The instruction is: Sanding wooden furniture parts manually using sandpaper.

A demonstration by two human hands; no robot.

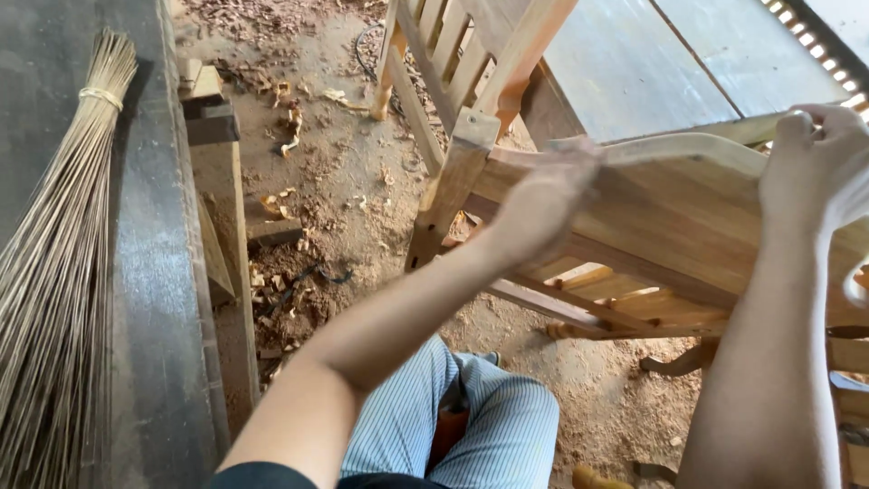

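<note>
My fingers (579,167) of left hand (543,204) curl over curved top rail (697,149) of wooden chair (652,226); right hand (815,163) clamps same rail further along. Chair tipped over my knees, above sawdust floor (344,199). Feels stiff, fairly heavy, bare wood, not slippery; best hold at rail and leg (448,195).

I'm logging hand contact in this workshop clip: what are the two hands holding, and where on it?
Both hold the wooden chair, lying on its side: left hand on the curved rail's near end, right hand gripping the same rail further along.
</note>
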